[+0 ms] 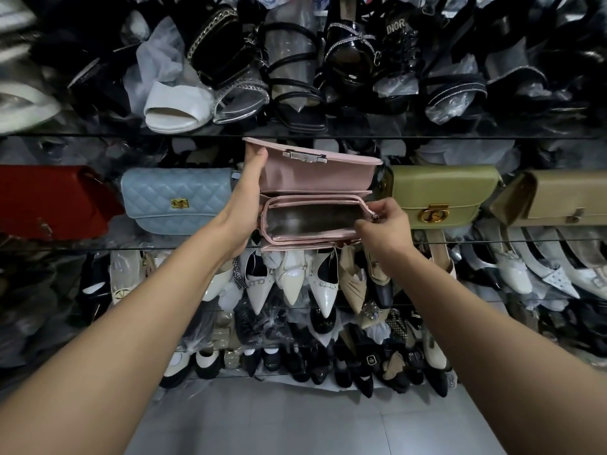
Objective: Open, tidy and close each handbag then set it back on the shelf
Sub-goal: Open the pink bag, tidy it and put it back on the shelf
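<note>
Two bare arms reach out to an open pink bag (pixel 315 193) at the shelf (pixel 147 248).
The left hand (pixel 253 192) grips the bag's left end, thumb on the raised flap (pixel 318 175). The right hand (pixel 384 221) pinches the zip pull (pixel 375 218) at the right end. The unzipped pocket shows grey lining. The bag is held in front of the shelf, between a blue bag (pixel 177 198) and a green bag (pixel 443 192).

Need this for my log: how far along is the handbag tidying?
Done: pink handbag opened, flap lifted, zip undone. In hand: left hand holds its side, right hand pinches the zip pull. Left: closing, reshelving. The blue bag and olive bag sit closed; tidied or not, unclear.
</note>
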